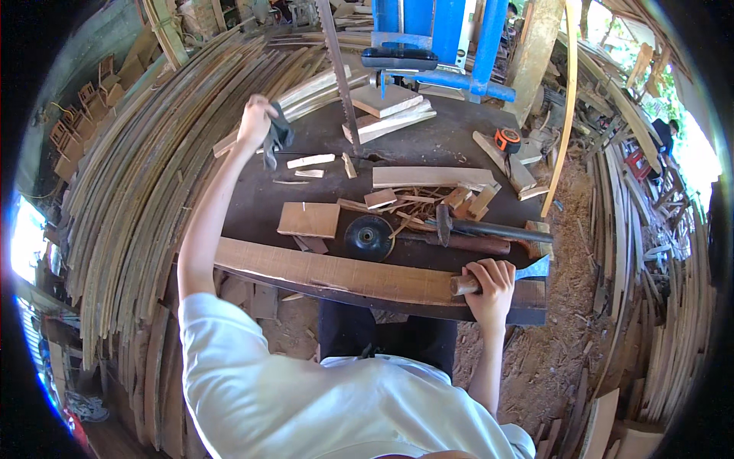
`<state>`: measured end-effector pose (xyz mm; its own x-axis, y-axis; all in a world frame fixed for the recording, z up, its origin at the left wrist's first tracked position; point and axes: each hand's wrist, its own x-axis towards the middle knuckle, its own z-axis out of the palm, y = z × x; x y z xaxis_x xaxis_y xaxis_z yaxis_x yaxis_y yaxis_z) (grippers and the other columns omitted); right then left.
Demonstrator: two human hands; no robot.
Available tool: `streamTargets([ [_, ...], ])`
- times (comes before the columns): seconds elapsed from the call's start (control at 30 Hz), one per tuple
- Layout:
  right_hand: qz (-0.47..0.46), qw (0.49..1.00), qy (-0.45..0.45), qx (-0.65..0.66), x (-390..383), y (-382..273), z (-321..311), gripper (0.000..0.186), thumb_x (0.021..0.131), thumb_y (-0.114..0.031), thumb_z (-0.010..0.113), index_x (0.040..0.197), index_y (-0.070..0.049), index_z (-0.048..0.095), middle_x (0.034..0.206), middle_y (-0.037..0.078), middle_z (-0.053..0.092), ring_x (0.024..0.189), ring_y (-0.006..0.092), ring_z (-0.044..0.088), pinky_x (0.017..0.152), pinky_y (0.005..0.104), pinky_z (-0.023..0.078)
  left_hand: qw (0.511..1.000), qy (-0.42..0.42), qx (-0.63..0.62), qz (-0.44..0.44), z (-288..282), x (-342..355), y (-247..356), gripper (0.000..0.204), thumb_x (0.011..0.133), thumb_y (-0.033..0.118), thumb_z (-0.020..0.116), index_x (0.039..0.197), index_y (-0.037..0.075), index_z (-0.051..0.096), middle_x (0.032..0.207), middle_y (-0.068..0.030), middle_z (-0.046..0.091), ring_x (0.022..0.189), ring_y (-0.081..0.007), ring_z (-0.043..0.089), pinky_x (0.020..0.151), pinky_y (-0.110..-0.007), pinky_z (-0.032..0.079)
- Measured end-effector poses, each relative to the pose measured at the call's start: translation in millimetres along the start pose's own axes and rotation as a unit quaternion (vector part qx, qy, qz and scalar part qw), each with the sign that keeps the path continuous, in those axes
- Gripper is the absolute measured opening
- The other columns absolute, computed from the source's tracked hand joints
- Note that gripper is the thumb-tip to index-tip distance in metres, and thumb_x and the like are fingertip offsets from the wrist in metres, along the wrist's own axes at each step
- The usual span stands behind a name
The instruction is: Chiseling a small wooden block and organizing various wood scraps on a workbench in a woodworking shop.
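Observation:
My left hand [258, 122] is raised over the far left of the dark worktable [306, 222]. Its fingers are closed on a crumpled dark cloth [280, 135], which hangs down over the tabletop. At the near right edge, my right hand [491, 289] wraps round the wooden handle [463, 285] of a tool with a flat metal blade [535, 268]. That hand rests by a long, slightly curved plank [336, 271] along the near edge. Beyond it lie a hammer [489, 229], a black round disc [369, 238] and a flat wood block [308, 219].
A toothed saw blade [339, 73] rises from the table in front of a blue machine frame [493, 46]. Wood offcuts [432, 177] and an orange tape measure [507, 138] lie about. Long boards [145, 176] are stacked at left; sawdust [569, 268] covers the floor at right.

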<state>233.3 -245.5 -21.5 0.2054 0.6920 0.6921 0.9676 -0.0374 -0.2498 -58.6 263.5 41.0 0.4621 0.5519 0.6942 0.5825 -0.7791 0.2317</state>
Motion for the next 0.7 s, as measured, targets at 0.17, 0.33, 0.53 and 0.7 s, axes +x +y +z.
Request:
streamTargets([
  [0.17,0.010,1.000,-0.008,-0.003,-2,1,-1,0.015,0.071,-0.009,0.072,0.083,-0.007,0.064,0.082,0.004,0.059,0.078,0.0246,0.055,0.082,0.0405,0.041,0.961,-0.270,0.016,-0.061,-31,-60,67,0.017,0.086,0.005,0.055,0.091,-0.001,0.070,0.124,-0.0196,0.056,0.121,-0.0308,0.052,0.103,-0.037,0.041],
  [0.33,-0.003,1.000,0.007,-0.002,1,0,1,0.015,0.071,-0.009,0.073,0.082,-0.007,0.063,0.082,0.004,0.059,0.077,0.0246,0.055,0.081,0.0401,0.041,0.955,-0.255,-0.144,-0.048,7,-34,63,0.025,0.093,0.021,0.058,0.108,0.002,0.066,0.115,-0.0157,0.066,0.105,-0.0250,0.064,0.093,-0.036,0.049],
  [0.53,0.011,1.000,-0.001,-0.017,-7,3,-5,0.015,0.070,-0.010,0.073,0.081,-0.008,0.063,0.080,0.004,0.059,0.077,0.0245,0.055,0.080,0.0399,0.041,0.869,-0.416,-0.256,-0.076,106,45,122,0.054,0.084,0.045,0.072,0.106,-0.005,0.064,0.084,-0.0081,0.066,0.080,-0.0140,0.062,0.067,-0.030,0.051],
  [0.7,-0.025,0.999,0.019,0.036,6,-10,10,0.013,0.072,-0.012,0.072,0.080,-0.009,0.063,0.080,0.004,0.059,0.077,0.0248,0.056,0.080,0.0391,0.041,0.941,-0.300,-0.154,0.013,163,37,29,0.055,0.069,0.056,0.080,0.077,0.004,0.066,0.068,-0.0008,0.057,0.059,-0.0167,0.054,0.053,-0.032,0.041],
])
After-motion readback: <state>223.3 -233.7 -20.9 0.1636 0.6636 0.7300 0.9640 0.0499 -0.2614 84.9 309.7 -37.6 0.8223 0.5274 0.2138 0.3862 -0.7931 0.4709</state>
